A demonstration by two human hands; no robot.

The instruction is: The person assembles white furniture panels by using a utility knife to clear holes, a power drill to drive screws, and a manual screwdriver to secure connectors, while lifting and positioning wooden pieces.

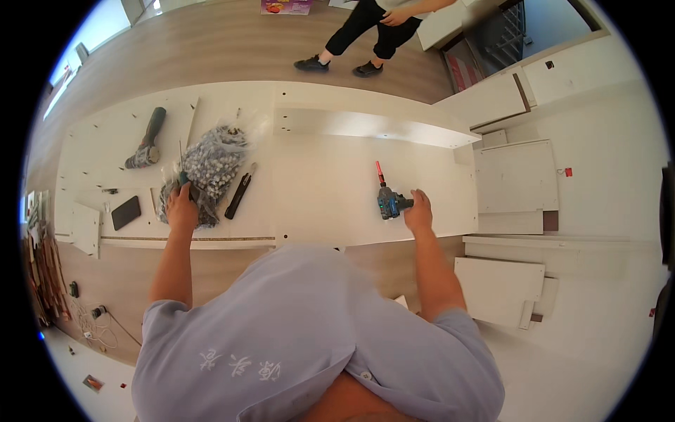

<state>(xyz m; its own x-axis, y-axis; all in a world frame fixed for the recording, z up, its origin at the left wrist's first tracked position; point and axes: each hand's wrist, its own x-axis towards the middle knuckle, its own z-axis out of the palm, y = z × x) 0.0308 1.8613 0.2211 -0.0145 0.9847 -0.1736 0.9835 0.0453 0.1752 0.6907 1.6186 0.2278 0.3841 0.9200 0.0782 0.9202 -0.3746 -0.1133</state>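
Note:
My left hand (181,211) is closed round the handle of a screwdriver (184,178), its thin shaft pointing away from me. It rests at the near edge of a clear plastic bag (214,165) full of small grey and white fittings. A black box cutter (241,193) lies right of the bag. Over the white board on the right, my right hand (419,213) grips a dark blue cordless driver (389,202) by its handle. A red-tipped bit (380,171) sticks out of it, pointing away from me. The fingers of that hand are partly hidden.
Left of the bag lie a second power driver (146,144) and a dark phone (126,213). An upright white panel (365,125) runs along the far side of the board. More white panels (517,176) lie to the right. Beyond, another person (373,28) stands on the wooden floor.

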